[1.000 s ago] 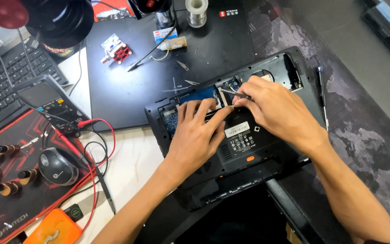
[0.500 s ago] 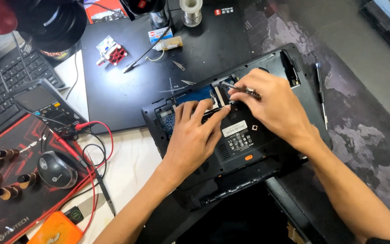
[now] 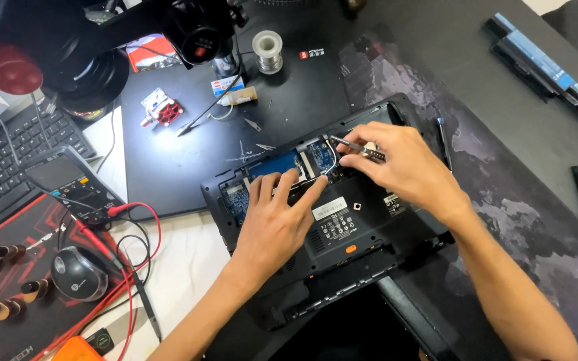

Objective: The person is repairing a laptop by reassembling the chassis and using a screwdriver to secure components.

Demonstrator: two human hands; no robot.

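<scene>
1. Right hand [image 3: 406,167]: closed in a pinch on a slim metal tool [image 3: 356,147], apparently tweezers, whose tip is directed into the opened bay of the laptop [image 3: 342,220]. The exact point touched by the tip cannot be told.
2. Left hand [image 3: 275,220]: laid flat on the laptop's underside, fingers spread and nothing gripped; the fingertips [image 3: 316,184] rest at the edge of the bay, just beside the tool tip, apparently steadying a small part or cable there.
3. Laptop: lying bottom-up on the dark mat [image 3: 503,200], lower centre of the view, tilted. A cover appears to be off, so that the blue circuit board [image 3: 275,164] is exposed between the two hands and the far edge of the case.
4. Step in hand, as judged: fine work inside the open bay, a small part being gripped or seated with the tool while the case is held down.
5. Next move, as judged: a steady, light pinch and a short, controlled motion are called for, with the left hand kept pressing so the case does not shift.
6. Surroundings: a screwdriver [image 3: 444,140] lies just beyond the right hand; a solder spool [image 3: 267,50] stands farther back; a multimeter [image 3: 68,184] with red leads, a mouse [image 3: 78,274] and a keyboard [image 3: 8,160] are on the tabletop's left.
</scene>
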